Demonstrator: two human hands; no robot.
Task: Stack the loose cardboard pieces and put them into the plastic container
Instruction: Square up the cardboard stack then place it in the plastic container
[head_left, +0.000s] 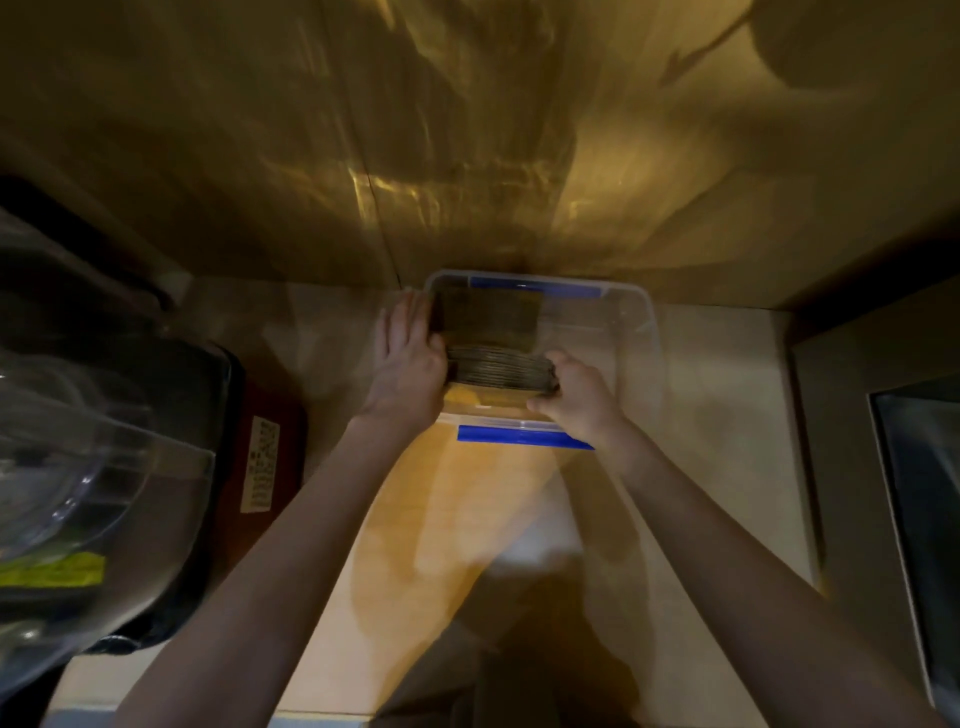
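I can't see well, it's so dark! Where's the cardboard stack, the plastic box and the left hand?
cardboard stack (498, 370): head view, on its layered near edge.
plastic box (636, 332): head view, on its clear right wall.
left hand (410, 364): head view, on its back.

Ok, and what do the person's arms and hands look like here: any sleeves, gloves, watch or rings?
Both forearms are bare as far as the view shows, with no sleeve in frame. The left hand and right hand wear no gloves. No watch, band or ring is visible, though the light is dim and the picture slightly blurred, so a thin ring could be missed.
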